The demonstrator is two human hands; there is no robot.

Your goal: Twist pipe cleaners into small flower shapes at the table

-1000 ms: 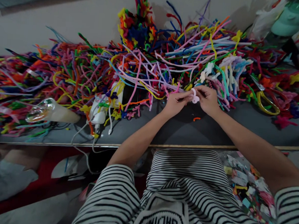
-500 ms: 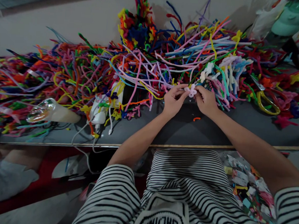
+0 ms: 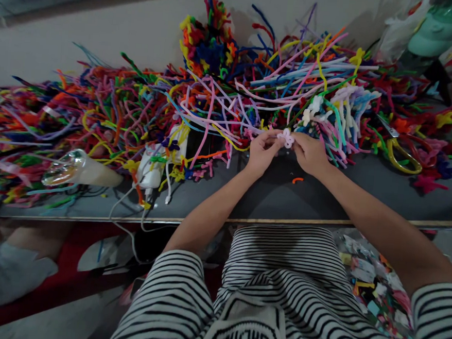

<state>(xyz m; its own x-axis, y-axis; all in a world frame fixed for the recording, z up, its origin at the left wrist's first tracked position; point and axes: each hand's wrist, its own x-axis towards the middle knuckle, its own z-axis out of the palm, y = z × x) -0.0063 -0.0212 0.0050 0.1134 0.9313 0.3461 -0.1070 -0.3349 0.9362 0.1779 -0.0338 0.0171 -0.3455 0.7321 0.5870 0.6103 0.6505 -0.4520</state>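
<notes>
A small pale pink pipe-cleaner flower (image 3: pixel 286 138) is pinched between my two hands above the dark table. My left hand (image 3: pixel 263 150) grips its left side with thumb and forefinger. From the other side, the closed fingers of my right hand (image 3: pixel 308 152) hold the flower's right edge. Its looped petals show in the gap between the fingertips; whatever lies under the fingers is hidden. Just behind my right hand lie white and cream pipe-cleaner flowers (image 3: pixel 313 109) and a bundle of pale pipe cleaners (image 3: pixel 352 108).
A long heap of coloured pipe cleaners (image 3: pixel 110 110) runs along the wall. Yellow-handled scissors (image 3: pixel 402 160) lie at the right. To the left are a tilted plastic cup (image 3: pixel 98 172) and a white power strip (image 3: pixel 149 169) with cables. An orange scrap (image 3: pixel 297 180) lies near my hands.
The pink flower has shifted slightly left and turned a little between my fingers. Both hands keep their pinch, with the right fingers moved slightly left.
</notes>
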